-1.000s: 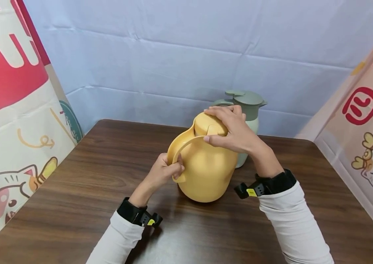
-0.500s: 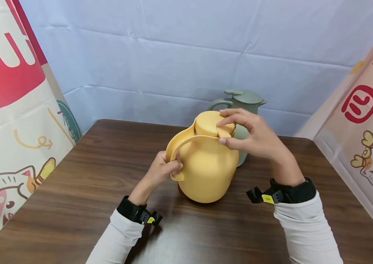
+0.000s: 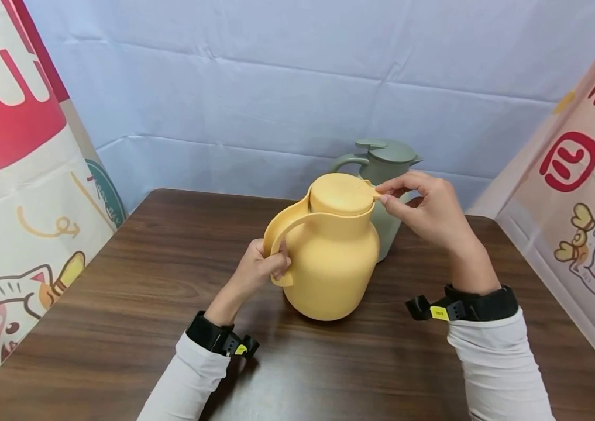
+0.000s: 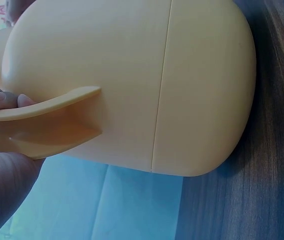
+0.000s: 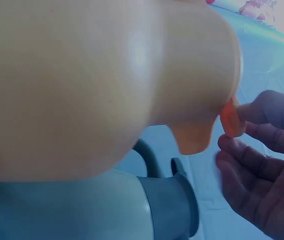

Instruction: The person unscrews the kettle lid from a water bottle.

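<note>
1. The yellow jug [image 3: 329, 257] stands upright at mid-bench [image 3: 118, 304], directly between the hands.
2. Its lid tab [image 3: 372, 188], on the right, is pinched by the right hand [image 3: 429, 207].
3. Its handle [image 3: 281, 234], on the left, is gripped by the left hand [image 3: 257, 272].
4. A green jug [image 3: 387, 169] stands just behind.

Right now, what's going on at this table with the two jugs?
A person is working on the yellow jug, which stands upright on the wooden table. The left hand grips its handle, steadying it. The right hand pinches a small tab at the right edge of the lid, which sits on the jug. A green jug stands just behind, untouched.
</note>
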`<state>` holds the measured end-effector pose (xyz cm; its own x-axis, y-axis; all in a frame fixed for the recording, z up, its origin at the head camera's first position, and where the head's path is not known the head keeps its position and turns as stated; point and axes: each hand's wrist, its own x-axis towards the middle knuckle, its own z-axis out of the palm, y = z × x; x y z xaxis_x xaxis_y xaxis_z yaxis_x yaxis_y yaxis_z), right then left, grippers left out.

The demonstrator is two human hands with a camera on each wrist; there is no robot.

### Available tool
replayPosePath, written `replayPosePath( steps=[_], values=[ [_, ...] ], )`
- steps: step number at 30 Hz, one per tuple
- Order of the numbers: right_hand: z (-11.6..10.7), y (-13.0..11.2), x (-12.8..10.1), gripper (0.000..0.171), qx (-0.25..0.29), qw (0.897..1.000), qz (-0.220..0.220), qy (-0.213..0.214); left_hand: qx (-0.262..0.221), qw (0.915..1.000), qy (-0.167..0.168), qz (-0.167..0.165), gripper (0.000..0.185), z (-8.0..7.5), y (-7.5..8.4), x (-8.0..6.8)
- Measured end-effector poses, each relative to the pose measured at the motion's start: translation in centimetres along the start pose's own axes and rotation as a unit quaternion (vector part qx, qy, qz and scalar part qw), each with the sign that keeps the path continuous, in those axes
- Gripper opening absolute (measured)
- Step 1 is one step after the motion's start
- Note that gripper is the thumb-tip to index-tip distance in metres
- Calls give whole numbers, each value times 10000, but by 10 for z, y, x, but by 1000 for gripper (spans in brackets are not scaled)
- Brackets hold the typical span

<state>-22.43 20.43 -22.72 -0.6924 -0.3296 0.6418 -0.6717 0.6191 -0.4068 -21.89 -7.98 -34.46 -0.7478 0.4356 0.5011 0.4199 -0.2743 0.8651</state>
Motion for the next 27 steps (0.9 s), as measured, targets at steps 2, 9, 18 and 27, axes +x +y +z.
replayPosePath(
  steps=[2, 9, 18, 27],
  values=[
    [3, 2, 1, 11, -71, 9999, 28, 116, -3, 10000, -19, 22, 12, 0, -1, 0],
    [7, 5, 6, 14, -4, 9996, 264, 128, -23, 10000, -40, 51, 12, 1, -2, 1],
    [7, 5, 28, 21, 182, 9926, 1125, -428, -63, 10000, -21, 11, 13, 1, 0, 0],
    [3, 1, 58, 24, -75, 9805, 1167, -1578, -64, 10000, -21, -29, 13, 0, 0, 0]
  ],
)
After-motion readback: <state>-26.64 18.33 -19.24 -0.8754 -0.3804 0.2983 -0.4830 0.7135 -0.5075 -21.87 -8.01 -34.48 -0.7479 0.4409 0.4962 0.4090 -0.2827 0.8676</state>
